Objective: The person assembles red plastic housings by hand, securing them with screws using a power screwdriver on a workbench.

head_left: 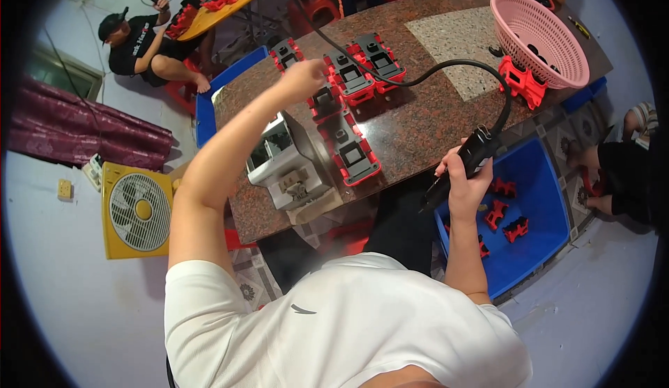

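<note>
In my right hand [468, 182] is a black corded electric screwdriver [479, 150], its tip angled down to the left over the table's near edge. A thick black cable runs from its top end across the table. My left hand [304, 80] is raised over the red-and-black plastic housings [348, 152], slightly blurred, with its fingers curled; what they hold, if anything, is hidden. More of these housings [380, 57] stand close together beyond and to the right of that hand. A grey boxy screw feeder [296, 165] sits under my left forearm.
The housings stand on a brown speckled stone table [418, 130]. At its far right are a pink basket [536, 36] and a red part [521, 85]. A blue bin [536, 200] with several red-and-black parts sits below right. A yellow fan [139, 210] and a seated person [143, 47] are left.
</note>
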`<state>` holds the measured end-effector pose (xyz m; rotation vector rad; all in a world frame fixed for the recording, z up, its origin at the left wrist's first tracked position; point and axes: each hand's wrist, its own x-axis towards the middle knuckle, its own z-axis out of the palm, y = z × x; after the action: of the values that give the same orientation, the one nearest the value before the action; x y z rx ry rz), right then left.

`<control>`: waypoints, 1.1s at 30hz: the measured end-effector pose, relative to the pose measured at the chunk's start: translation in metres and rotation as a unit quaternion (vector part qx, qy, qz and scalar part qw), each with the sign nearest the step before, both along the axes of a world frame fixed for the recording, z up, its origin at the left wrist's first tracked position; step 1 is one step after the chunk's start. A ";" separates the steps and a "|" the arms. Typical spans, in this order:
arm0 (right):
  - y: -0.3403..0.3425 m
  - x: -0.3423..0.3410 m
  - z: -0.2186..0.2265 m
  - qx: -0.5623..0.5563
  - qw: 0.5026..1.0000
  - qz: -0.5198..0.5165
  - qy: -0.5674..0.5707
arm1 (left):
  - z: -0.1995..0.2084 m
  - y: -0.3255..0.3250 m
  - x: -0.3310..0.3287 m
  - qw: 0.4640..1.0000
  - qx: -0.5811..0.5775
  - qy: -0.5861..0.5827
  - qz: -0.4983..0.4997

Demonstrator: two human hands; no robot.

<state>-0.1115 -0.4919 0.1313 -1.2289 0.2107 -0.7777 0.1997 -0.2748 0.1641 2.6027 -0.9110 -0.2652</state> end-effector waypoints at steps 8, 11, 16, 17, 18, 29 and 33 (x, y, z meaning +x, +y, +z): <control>-0.001 0.000 0.012 -0.034 0.999 -0.029 0.001 | -0.082 -0.110 -0.023 0.932 -0.011 -0.350 -0.090; -0.002 -0.008 0.015 -0.035 0.998 -0.050 -0.001 | -0.096 -0.120 -0.020 0.920 0.016 -0.385 -0.073; -0.007 -0.021 0.011 -0.031 0.998 -0.047 -0.022 | -0.103 -0.122 -0.016 0.924 0.037 -0.366 -0.102; -0.007 -0.022 0.012 -0.025 0.998 -0.043 -0.027 | -0.099 -0.122 -0.017 0.928 0.050 -0.352 -0.109; -0.004 -0.021 0.016 -0.013 0.999 -0.038 -0.033 | -0.095 -0.123 -0.014 0.937 0.040 -0.330 -0.110; 0.025 -0.021 0.037 0.041 0.989 0.001 -0.139 | 0.083 0.053 0.027 0.855 0.033 -0.517 0.024; 0.054 -0.010 0.031 0.052 0.991 0.057 -0.113 | 0.059 0.221 -0.021 0.869 0.067 -0.480 0.097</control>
<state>-0.1215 -0.4377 0.1622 -1.0362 -0.0036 -0.7894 0.1785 -0.0539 0.2233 2.8894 -0.8873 1.1583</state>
